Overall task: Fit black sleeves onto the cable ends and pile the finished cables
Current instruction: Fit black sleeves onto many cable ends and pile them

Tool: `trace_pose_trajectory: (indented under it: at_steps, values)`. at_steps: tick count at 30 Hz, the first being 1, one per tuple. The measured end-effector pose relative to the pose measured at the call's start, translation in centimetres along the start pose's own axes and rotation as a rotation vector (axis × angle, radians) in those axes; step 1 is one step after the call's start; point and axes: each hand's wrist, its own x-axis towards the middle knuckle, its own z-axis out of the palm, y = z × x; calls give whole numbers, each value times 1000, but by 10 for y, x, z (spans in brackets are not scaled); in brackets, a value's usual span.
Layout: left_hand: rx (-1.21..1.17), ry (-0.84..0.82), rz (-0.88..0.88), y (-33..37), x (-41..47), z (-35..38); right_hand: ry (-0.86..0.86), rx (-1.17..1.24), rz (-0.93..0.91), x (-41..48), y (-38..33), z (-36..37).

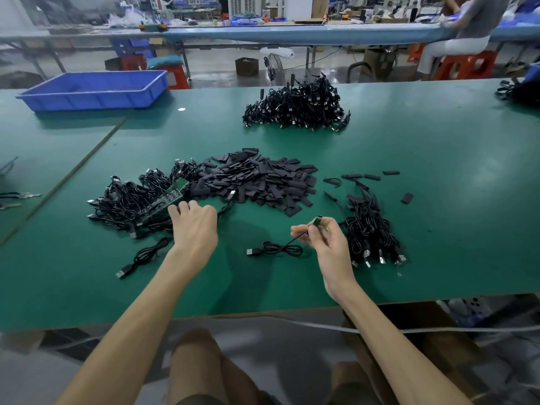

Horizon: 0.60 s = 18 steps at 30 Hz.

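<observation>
Head view looks down on a green bench (438,147) laid out as a flow from left to right. The raw pile (125,203) of unsleeved cables, green boards at their ends, lies by the left hand (194,223). The sleeves (263,182) are heaped in the middle, where either hand can reach them, and the finished pile (371,232) sits just beside the right hand (318,238). That hand's grip is clamped, thumb against fingertips, on one cable (280,249) just behind its bare board (318,222). It lifts the end clear of the bench, probably so a sleeve can slide on, while the rest of the cable trails flat. No sleeve is on it yet. The left hand lies palm down, fingers bent onto the edge of the raw pile. Whether its grip holds anything I cannot tell, since its back hides the fingertips. A far heap (295,106) of cables and a blue tray (93,89) stand well apart from the work.
</observation>
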Motion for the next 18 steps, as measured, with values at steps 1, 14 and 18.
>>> trace_pose_trajectory:
  at_steps: [1, 14, 18]
  values:
    - [-4, -1, -6, 3, -1, 3, 0, 1, 0, 0, 1, 0]
    - [-491, 20, 380, 119, 36, 15, 10, -64, 35, 0, 2, 2]
    - [-377, 8, 327, 133, 42, 26, 9, -88, 21, 0, 3, 1]
